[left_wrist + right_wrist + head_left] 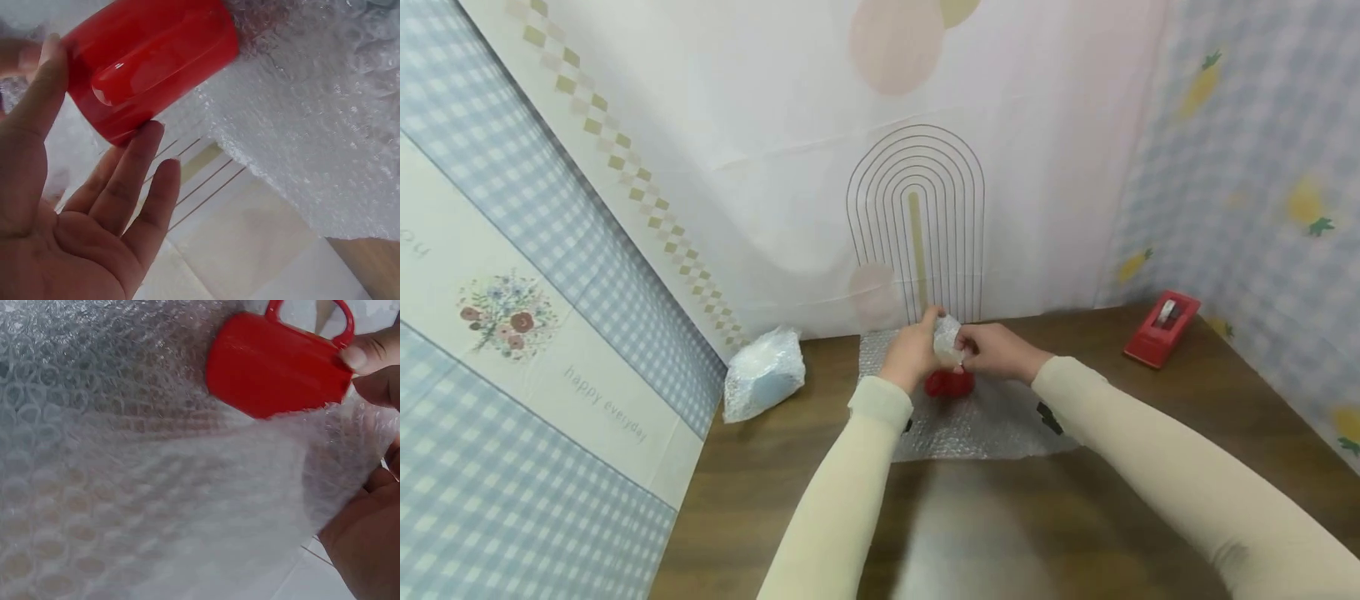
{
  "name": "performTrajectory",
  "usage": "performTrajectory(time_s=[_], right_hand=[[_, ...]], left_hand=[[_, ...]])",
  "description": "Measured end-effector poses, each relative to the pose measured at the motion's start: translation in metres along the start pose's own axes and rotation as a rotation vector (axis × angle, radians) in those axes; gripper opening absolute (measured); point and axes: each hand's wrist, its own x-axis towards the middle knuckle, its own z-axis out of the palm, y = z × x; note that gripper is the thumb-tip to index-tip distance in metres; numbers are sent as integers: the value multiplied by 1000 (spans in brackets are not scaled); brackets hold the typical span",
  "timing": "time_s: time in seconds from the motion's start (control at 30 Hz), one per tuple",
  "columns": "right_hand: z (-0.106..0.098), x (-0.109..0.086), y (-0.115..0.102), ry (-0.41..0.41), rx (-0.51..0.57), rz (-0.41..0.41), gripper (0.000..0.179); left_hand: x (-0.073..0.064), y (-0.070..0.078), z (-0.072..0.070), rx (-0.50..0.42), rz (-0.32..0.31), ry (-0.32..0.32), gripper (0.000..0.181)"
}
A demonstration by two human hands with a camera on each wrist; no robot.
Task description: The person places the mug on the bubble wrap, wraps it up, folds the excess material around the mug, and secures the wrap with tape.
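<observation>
A red mug [950, 384] lies on its side on a sheet of bubble wrap [977, 429], in the middle of the table. My left hand [914, 350] grips the mug by its rim; the left wrist view shows the thumb on one side of the mug [156, 56] and fingertips on the other. In the right wrist view the mug's handle [312, 328] points up. My right hand [1002, 351] pinches an edge of the bubble wrap [237, 506], raised beside the mug. Some of its fingertips are hidden behind the wrap.
A bubble-wrapped bundle [765, 375] with something light blue inside lies at the table's left. A red tape dispenser [1163, 329] stands on the right. Patterned cloth walls [760, 192] rise behind the wooden table [760, 492] and at both sides.
</observation>
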Motion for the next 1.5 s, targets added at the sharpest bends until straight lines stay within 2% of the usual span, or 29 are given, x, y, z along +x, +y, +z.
performTrajectory(time_s=[0.07, 0.13, 0.27, 0.43, 0.53, 0.63, 0.73, 0.83, 0.9, 1.07, 1.2, 1.33, 1.4, 1.5], right_hand=[[1, 0, 2, -11, -6, 4, 16], [2, 0, 4, -19, -18, -7, 13], [2, 0, 6, -35, -36, -36, 9], [-1, 1, 5, -46, -35, -47, 12], [-6, 1, 5, -75, 32, 29, 24], [-9, 5, 5, -79, 108, 104, 33], [-5, 14, 5, -82, 103, 117, 32], [-3, 20, 4, -100, 45, 110, 56], [-6, 22, 4, -122, 48, 125, 70], [-10, 28, 1, -136, 18, 121, 72], [-6, 34, -1, -168, -72, 128, 80], [-6, 35, 0, -183, -129, 137, 84], [-8, 34, 0, -188, -137, 141, 86], [-7, 34, 1, -186, -107, 149, 91]], left_hand=[[2, 0, 2, 9, 20, -5, 87], [2, -1, 4, 4, 12, -13, 77], [-1, -2, 4, -34, 3, -24, 74], [-1, -3, 2, -6, 61, -7, 70], [-1, -5, 2, 8, 68, -9, 62], [-2, -6, 2, -2, 36, -16, 57], [-4, -7, 4, -9, 1, -16, 59], [-4, -7, 5, -5, -1, -5, 60], [-3, -5, 6, 0, 12, 5, 60], [-2, -6, 4, -45, 16, 24, 66], [-4, -13, 0, -85, 43, -26, 77], [-2, -21, -5, -199, 91, -113, 83], [0, -25, -7, -245, 105, -149, 74], [1, -29, -9, -281, 107, -179, 50]])
